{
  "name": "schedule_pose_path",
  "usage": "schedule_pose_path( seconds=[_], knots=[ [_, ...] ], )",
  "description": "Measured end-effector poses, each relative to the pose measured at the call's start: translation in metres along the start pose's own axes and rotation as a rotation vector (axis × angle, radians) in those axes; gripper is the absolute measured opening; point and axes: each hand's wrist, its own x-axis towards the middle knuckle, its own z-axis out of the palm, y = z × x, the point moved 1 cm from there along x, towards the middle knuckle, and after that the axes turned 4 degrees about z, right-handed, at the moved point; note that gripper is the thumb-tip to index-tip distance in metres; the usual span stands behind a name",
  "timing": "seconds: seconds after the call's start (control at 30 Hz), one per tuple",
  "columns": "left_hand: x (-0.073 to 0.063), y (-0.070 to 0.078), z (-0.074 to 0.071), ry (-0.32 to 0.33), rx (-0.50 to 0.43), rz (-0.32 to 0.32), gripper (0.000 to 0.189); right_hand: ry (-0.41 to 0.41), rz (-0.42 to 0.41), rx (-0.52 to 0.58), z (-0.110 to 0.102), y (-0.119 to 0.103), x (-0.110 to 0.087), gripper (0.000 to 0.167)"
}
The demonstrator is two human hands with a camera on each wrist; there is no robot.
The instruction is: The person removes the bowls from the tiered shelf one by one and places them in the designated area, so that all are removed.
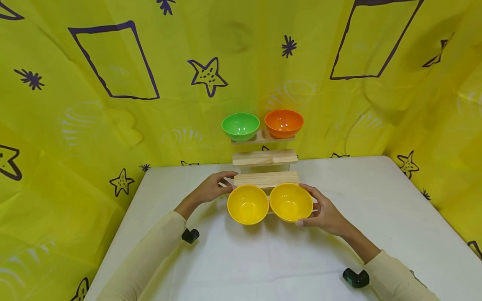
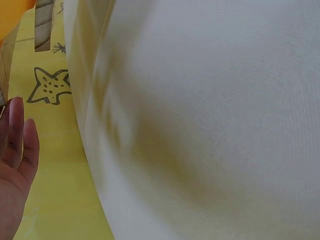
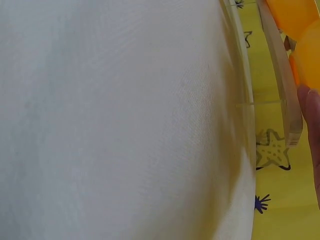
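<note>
Two yellow bowls sit side by side on the lowest tier of a stepped wooden rack (image 1: pixel 265 179). My right hand (image 1: pixel 325 215) grips the right yellow bowl (image 1: pixel 291 202), thumb at its near rim and a finger at its far rim. Part of that bowl shows in the right wrist view, above the fingertips. At the rack's left end is my left hand (image 1: pixel 215 188), its fingertips by the plank's end and close to the left yellow bowl (image 1: pixel 248 205). Loosely extended fingers (image 2: pixel 30 147) of that hand show in the left wrist view.
On the rack's top tier stand a green bowl (image 1: pixel 240 126) and an orange bowl (image 1: pixel 284 123). A bare middle plank (image 1: pixel 265 157) lies below them. White cloth (image 1: pixel 241 263) covers the table, and a yellow patterned curtain (image 1: pixel 241 75) hangs behind and at the sides.
</note>
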Motion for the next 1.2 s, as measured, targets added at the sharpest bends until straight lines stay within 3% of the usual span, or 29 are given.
schedule_pose_path(
  seconds=[0.6,0.97,1.2],
  knots=[
    [0.001,0.005,0.0,-0.009,0.014,0.013,0.051,0.017,0.018,-0.016,-0.001,0.0,0.0,0.093],
    [0.001,0.005,-0.002,-0.021,0.015,0.008,0.052,0.01,-0.041,0.017,-0.007,-0.004,-0.006,0.095],
    [0.002,0.004,-0.002,-0.029,-0.003,0.02,0.053,0.005,-0.035,-0.005,-0.008,-0.005,-0.016,0.094]
  ],
)
